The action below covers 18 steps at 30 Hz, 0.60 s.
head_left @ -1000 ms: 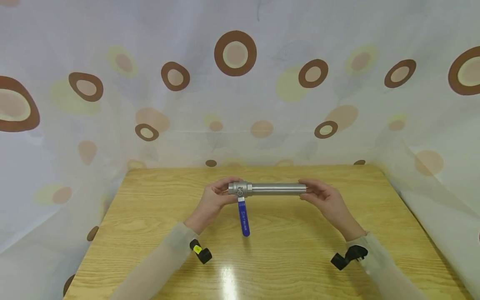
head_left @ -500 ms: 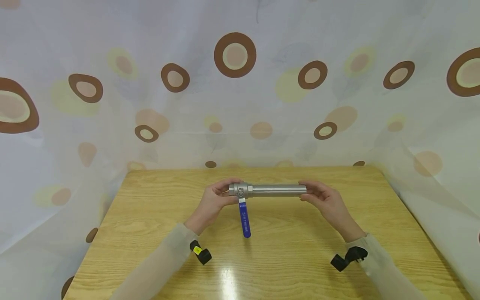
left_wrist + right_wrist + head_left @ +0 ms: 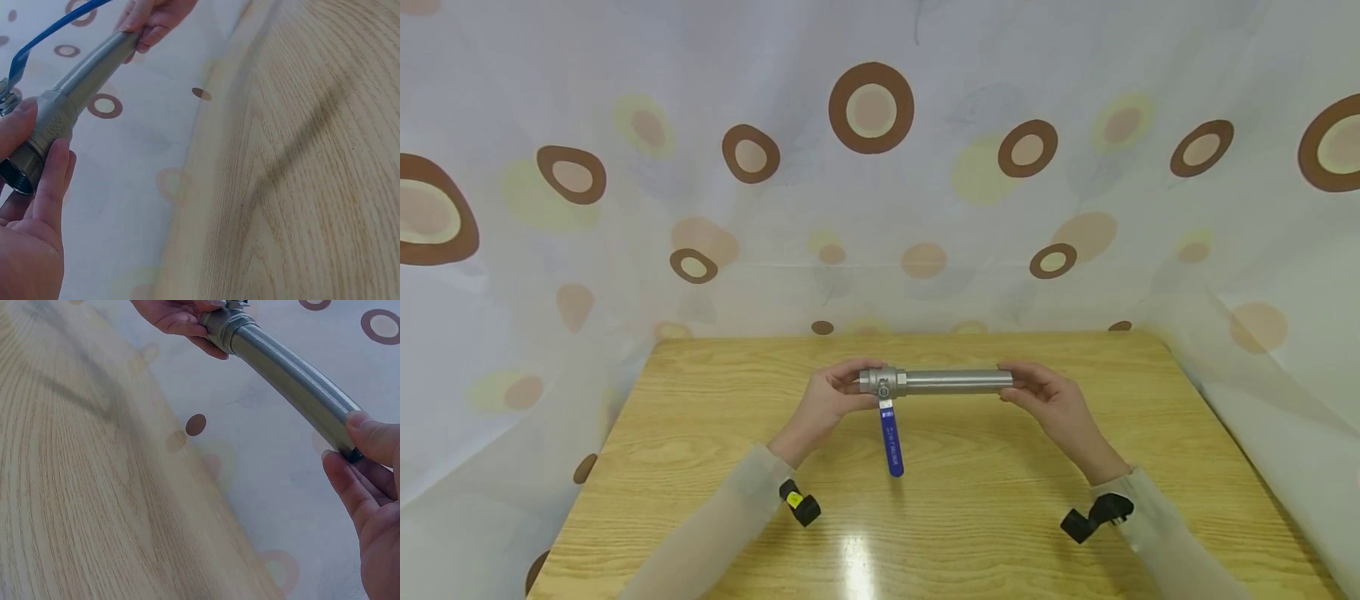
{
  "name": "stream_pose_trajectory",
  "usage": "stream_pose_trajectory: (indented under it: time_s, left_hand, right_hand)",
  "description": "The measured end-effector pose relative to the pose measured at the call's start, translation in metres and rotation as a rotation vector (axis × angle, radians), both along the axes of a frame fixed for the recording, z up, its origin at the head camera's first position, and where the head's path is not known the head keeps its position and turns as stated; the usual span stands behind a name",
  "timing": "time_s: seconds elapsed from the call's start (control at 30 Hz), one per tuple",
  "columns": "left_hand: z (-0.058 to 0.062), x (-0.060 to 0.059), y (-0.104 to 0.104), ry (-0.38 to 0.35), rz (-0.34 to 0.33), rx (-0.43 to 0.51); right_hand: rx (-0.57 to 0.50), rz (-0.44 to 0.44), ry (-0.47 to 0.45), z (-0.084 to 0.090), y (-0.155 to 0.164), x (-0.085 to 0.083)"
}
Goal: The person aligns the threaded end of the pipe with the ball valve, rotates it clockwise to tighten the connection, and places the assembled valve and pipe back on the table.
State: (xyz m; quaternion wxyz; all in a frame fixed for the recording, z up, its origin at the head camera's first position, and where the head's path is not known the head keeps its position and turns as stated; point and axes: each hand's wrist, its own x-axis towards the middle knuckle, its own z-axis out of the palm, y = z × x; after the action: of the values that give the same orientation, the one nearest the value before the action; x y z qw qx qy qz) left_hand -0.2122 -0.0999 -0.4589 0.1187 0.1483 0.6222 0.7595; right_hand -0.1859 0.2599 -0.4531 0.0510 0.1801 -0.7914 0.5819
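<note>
The pipe lies crosswise, level, valve leftward, blue lever seemingly hanging down. The left hand pinches the valve; the right hand pinches the other end.

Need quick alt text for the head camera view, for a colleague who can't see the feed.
Two hands hold a steel pipe level above a wooden table: the left hand grips the valve end, the right hand the other. A blue lever handle hangs from the valve. A circle-patterned curtain hangs behind.

Bright, even – glare on table
</note>
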Motion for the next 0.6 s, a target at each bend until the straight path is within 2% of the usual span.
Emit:
stream_pose_trajectory:
  time_s: [0.3,0.47,0.6]
  left_hand:
    - [-0.0027,-0.0029,-0.0032,0.020,0.011,-0.124]
    - [-0.0045,-0.0042,-0.0067,0.054,0.006,-0.203]
    - [-0.0062,-0.0054,-0.0096,0.053,-0.007,-0.237]
  right_hand:
    - [0.048,-0.014,0.006,-0.0054,0.0000,-0.0021]
    - [0.079,-0.016,-0.050,-0.0054,-0.0001,-0.0010]
    - [0.107,-0.017,-0.088,-0.0050,-0.0007,0.0000]
